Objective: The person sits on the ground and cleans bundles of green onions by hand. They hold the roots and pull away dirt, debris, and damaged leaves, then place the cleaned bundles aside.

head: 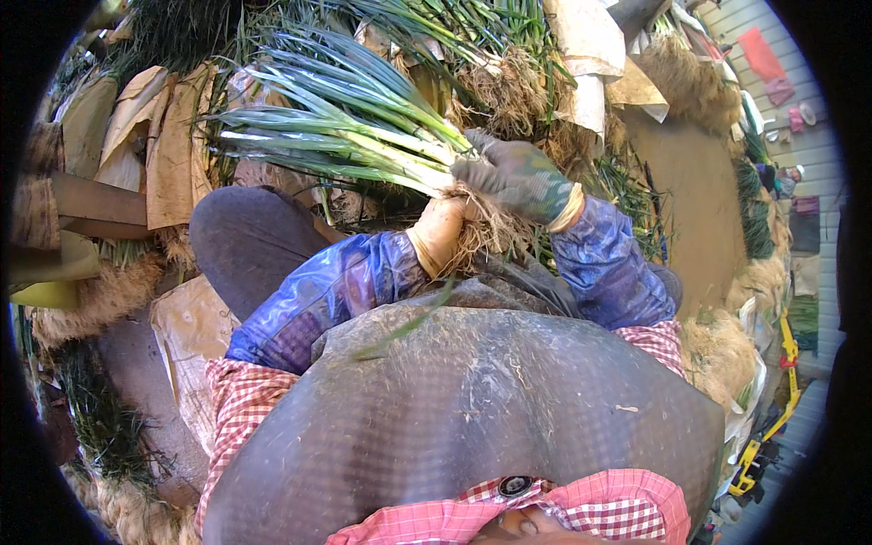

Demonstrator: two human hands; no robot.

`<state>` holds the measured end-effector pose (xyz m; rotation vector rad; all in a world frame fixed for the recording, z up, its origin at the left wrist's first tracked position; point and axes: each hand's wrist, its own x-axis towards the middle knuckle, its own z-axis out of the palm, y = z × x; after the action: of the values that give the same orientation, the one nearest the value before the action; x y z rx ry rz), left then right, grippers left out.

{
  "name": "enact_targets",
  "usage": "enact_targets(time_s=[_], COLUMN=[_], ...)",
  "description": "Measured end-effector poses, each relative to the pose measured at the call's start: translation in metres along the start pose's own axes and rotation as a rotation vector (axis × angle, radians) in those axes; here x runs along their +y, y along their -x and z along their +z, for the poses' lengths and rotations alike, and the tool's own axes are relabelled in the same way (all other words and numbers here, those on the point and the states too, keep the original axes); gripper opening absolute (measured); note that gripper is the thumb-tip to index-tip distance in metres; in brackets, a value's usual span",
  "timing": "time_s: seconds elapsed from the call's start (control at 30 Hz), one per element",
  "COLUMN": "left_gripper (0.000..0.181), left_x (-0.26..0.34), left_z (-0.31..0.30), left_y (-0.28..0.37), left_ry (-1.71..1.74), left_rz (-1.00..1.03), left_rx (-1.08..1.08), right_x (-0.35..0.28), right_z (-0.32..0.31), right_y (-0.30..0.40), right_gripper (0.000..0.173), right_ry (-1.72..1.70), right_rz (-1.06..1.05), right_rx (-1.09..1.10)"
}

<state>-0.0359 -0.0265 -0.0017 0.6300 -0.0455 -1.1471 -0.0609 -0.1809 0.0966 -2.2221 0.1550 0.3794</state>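
A bunch of green onions (354, 139) lies across my lap area, its leaves fanned to the upper left and its pale roots (501, 228) hanging toward me. My left hand (443, 228), in a cream glove, grips it at the root end from below; its fingers are mostly hidden behind roots and stems. From the right, my right hand (521, 178), in a camouflage-patterned glove, closes over the stem bases and the top of the roots. A dark, debris-specked apron (477, 388) spreads over my front below both hands.
More green onions with tangled roots (507, 88) lie just beyond the bunch. Brown paper wrappings (178, 146) stand at the left near a wooden-looking beam (102, 204). Root-end-out bundles (715, 354) line the right side, past a brown floor strip (702, 204). A person (787, 178) is far right.
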Motion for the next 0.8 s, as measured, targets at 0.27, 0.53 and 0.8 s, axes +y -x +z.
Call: enact_targets(time_s=[0.27, 0.53, 0.8], left_gripper=[0.033, 0.034, 0.064], left_x=[0.009, 0.029, 0.071], left_z=[0.016, 0.011, -0.036], left_y=[0.001, -0.004, 0.019], left_ry=[0.310, 0.317, -0.076], left_rz=[-0.263, -0.315, -0.133], left_rx=[0.032, -0.424, -0.112], right_x=[0.017, 0.012, 0.032], right_z=[0.015, 0.004, -0.032], right_y=[0.016, 0.000, 0.042], right_gripper=[0.109, 0.064, 0.018], right_ry=[0.118, -0.503, -1.275], right_rz=[-0.205, -0.050, -0.215], right_rx=[-0.015, 0.143, 0.097])
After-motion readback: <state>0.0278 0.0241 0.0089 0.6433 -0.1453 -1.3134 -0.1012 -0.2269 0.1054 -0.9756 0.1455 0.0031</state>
